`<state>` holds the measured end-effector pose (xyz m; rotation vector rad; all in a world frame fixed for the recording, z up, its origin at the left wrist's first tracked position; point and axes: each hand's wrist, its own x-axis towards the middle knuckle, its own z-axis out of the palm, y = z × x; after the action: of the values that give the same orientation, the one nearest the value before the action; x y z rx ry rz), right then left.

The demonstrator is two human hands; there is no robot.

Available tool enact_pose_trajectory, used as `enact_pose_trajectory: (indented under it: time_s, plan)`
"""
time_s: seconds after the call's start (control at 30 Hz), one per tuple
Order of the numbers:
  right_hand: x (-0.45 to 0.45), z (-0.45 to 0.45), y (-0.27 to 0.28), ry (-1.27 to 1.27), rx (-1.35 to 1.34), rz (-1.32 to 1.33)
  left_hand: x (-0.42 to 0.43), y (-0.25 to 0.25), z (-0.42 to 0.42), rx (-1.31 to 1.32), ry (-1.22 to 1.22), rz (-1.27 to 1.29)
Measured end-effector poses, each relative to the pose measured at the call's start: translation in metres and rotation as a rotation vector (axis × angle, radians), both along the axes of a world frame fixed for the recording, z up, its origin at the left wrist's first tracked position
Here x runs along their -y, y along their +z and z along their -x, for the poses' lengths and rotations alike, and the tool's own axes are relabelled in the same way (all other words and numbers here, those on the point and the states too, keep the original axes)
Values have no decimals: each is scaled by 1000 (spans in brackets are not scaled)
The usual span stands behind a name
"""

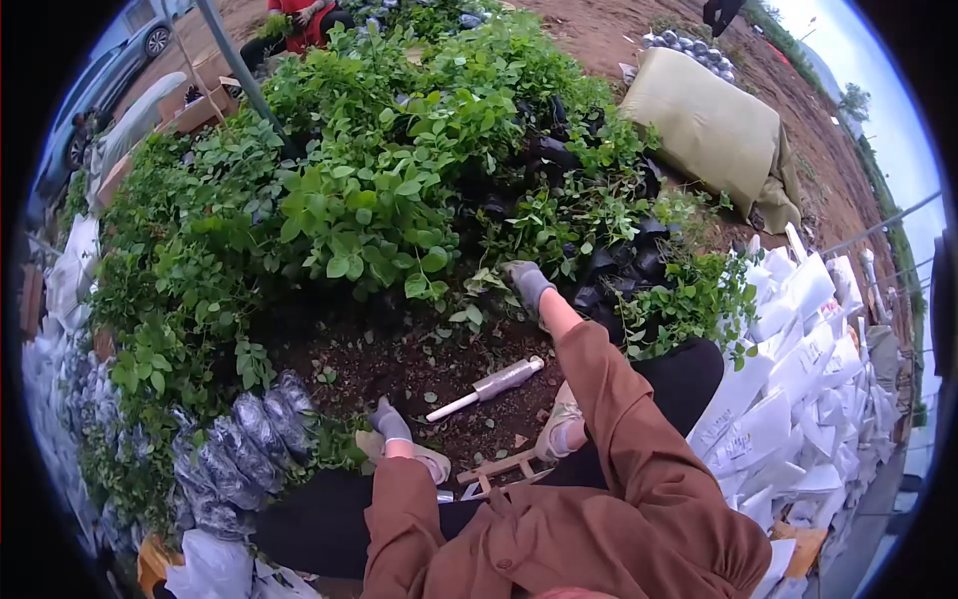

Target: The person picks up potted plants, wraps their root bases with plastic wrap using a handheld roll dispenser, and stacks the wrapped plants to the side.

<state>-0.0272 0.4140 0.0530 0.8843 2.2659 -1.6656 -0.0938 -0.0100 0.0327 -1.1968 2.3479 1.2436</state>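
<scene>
My right hand (527,283), in a grey glove, reaches forward to the leafy stems at the edge of the green plants (399,180). Its fingers are partly hidden among the leaves. Lower and to the left, my left hand (389,419), gloved too, hangs over the dark soil (399,349) near my shoe; what it may hold is too small to tell. Between my hands, a white rod wrapped in clear film (489,387) lies on the soil. Plastic-wrapped bundles (239,459) stand left of my left hand. Dark pots (609,265) sit among the plants to the right.
White bags (788,389) are stacked at the right, with more along the left edge. A rolled olive cover (709,125) lies at the upper right. A metal pole (239,75) leans at the upper left. Another person in red (304,25) sits beyond the plants. A wooden frame (499,469) is between my feet.
</scene>
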Motion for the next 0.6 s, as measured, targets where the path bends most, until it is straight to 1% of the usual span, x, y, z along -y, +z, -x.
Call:
enact_pose_trajectory:
  time_s: [0.03, 0.07, 0.13, 0.2, 0.23, 0.27, 0.33, 0.37, 0.43, 0.5, 0.57, 0.6]
  plan:
    - [6, -6, 13, -659, 78, 688, 6, -18, 0, 2, -62, -16]
    - [-17, -8, -47, -465, 113, 646, 1, -14, -3, -42, -60, -29]
    - [12, -6, 0, -431, 309, 161, 0, -18, -6, -83, -94, -78]
    - [37, 7, 14, -531, 432, 114, -9, 11, -9, -3, -104, -109]
    - [48, 11, 27, -409, 453, 70, -10, 14, -8, 38, -114, -126]
    - [51, 23, 17, -429, 526, 58, -11, 17, -8, -10, -117, -128]
    - [56, 36, 9, -594, 427, 14, -13, 18, -10, -103, -122, -132]
    - [60, 41, 3, -673, 377, -8, -13, 19, -10, 13, -99, -113]
    - [67, 48, -10, -835, 281, -43, -10, 17, -11, -12, -117, -135]
    - [64, 54, -24, -997, 207, -151, -9, 18, -10, 1, -132, -110]
    - [47, 54, -33, -988, 137, -170, 3, -25, -5, -25, -198, -154]
    - [40, 56, -31, -935, 136, -36, 12, -42, -8, -35, -222, -173]
